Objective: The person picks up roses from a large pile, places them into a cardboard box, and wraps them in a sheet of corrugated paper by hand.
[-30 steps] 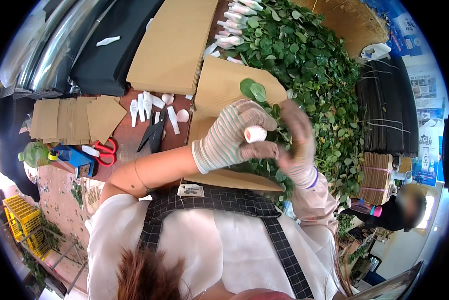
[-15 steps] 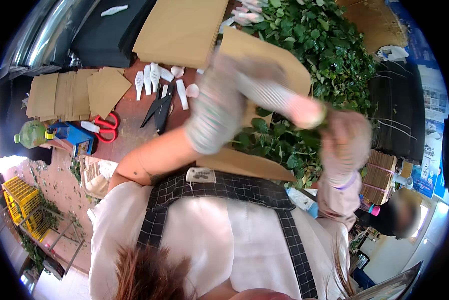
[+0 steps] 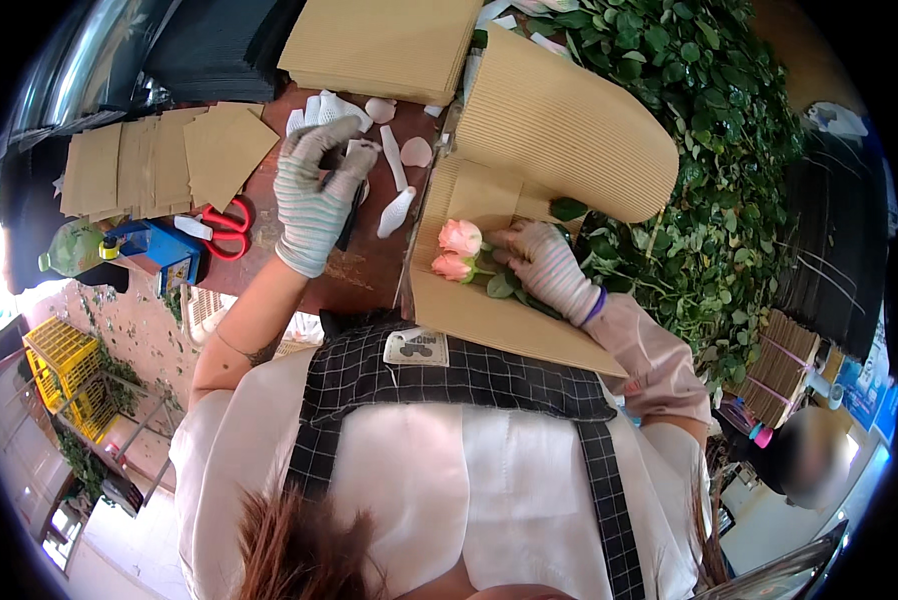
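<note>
Two pink roses (image 3: 457, 250) lie side by side on a sheet of corrugated cardboard (image 3: 489, 318), blooms pointing left. My right hand (image 3: 549, 265), in a striped glove, closes around their stems just below the blooms, leaves showing beside it. Over the table to the left, my gloved left hand (image 3: 314, 195) is raised, thumb and fingers curved with a gap between them and nothing visible held. Beneath it, black-handled scissors (image 3: 350, 228) are mostly covered. Close by lie white mesh flower sleeves (image 3: 397, 212) and loose pink petals (image 3: 416, 152).
Cut leafy stems (image 3: 669, 230) are heaped at the right. Stacked cardboard (image 3: 379, 45) stands at the back, with smaller cardboard pieces (image 3: 159, 165) at the left. Red-handled scissors (image 3: 231, 230) rest by a blue box (image 3: 164, 252) and a green bottle (image 3: 74, 248). Another person (image 3: 804, 455) is at far right.
My hands were together, blurred, over a pale sleeved shape. They have parted: the left moved left, the right brought two bare roses down onto the cardboard. Another mesh sleeve lies on the table.
</note>
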Action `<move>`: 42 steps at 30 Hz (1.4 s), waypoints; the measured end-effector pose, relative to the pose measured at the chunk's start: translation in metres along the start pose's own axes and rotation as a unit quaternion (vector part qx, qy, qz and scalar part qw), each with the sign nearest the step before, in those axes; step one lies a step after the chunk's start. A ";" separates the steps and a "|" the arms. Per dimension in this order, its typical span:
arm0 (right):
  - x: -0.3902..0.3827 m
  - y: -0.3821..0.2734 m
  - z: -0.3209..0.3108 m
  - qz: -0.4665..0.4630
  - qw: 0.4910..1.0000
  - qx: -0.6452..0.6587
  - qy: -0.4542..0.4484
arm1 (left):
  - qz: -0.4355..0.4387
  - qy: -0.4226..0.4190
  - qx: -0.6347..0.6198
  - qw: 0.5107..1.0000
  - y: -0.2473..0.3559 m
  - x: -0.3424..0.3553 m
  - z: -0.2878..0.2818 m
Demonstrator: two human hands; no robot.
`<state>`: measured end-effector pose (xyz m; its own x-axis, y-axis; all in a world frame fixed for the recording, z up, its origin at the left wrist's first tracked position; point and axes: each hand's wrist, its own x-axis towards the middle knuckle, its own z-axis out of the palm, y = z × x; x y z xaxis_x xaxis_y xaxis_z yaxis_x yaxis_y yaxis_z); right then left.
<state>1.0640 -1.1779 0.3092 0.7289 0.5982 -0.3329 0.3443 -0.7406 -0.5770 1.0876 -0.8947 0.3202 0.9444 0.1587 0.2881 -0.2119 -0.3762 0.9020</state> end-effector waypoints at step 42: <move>-0.188 0.120 -0.204 0.112 0.572 0.010 0.812 | 0.190 -0.465 0.225 0.835 0.021 -0.010 0.069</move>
<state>1.0891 -1.4418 0.4549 0.3469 -0.5982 0.7223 0.1389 -0.7289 -0.6704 1.0906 -0.9676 0.3141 0.6615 -0.7490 -0.0382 -0.6220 -0.5764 0.5299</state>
